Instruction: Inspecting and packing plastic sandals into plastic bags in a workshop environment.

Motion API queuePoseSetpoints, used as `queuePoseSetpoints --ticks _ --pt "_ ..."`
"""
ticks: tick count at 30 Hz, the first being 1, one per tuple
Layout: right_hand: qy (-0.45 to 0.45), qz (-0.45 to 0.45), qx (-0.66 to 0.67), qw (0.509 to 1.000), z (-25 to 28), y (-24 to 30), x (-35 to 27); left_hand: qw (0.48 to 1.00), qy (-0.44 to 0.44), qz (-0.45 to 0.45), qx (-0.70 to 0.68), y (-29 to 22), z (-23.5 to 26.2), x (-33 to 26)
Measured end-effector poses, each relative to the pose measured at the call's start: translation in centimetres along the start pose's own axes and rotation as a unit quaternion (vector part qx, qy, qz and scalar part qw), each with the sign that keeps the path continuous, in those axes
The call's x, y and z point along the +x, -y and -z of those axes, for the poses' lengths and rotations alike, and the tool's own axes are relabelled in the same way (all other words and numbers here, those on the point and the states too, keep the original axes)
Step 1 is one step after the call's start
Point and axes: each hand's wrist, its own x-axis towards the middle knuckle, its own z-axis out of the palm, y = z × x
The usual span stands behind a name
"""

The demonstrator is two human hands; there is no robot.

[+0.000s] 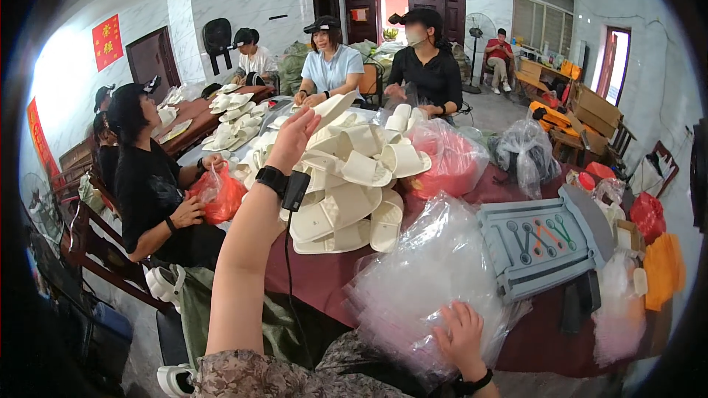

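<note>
Maroon worktop (pixel 321 280) carrying a heap of slippers (pixel 346 206) and clear bags

The worktop is showing its maroon surface at the near left and near right. Cream, open-toed slippers are lying across its middle in a tall, loose heap, overlapping at many angles. Just right of them, a see-through bag with pinkish-red contents (pixel 446 166) is bulging outward. Farther right, a see-through bag with dark contents (pixel 527 155) is sitting with its top gathered. Nearer the front, a loose stack of flat clear bags (pixel 431 262) is reaching over the near edge. Beside the stack, a blue-grey tray (pixel 542 239) is lying at a slant, displaying spoon-like shapes in dark grey, orange and green.
</note>
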Motion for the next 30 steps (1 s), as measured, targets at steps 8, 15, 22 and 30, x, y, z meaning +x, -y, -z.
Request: queuePoseSetpoints --ticks 8,15,22,30 --pt "-0.020 0.009 0.007 1.000 0.7 0.7 -0.2 0.992 0.076 -0.063 -0.083 -3.5 -2.5 -1.0" --pt "-0.001 0.000 0.012 1.000 0.7 0.6 -0.8 0.986 0.083 -0.090 -0.117 -6.2 -6.4 -4.6" --pt "0.002 0.003 0.015 1.000 0.5 0.3 -0.7 0.972 0.170 -0.124 -0.104 -7.9 -12.1 -10.5" --pt "0.026 -0.009 0.009 1.000 0.2 0.3 -0.2 0.944 0.272 -0.136 -0.132 -7.9 -16.8 -18.3"
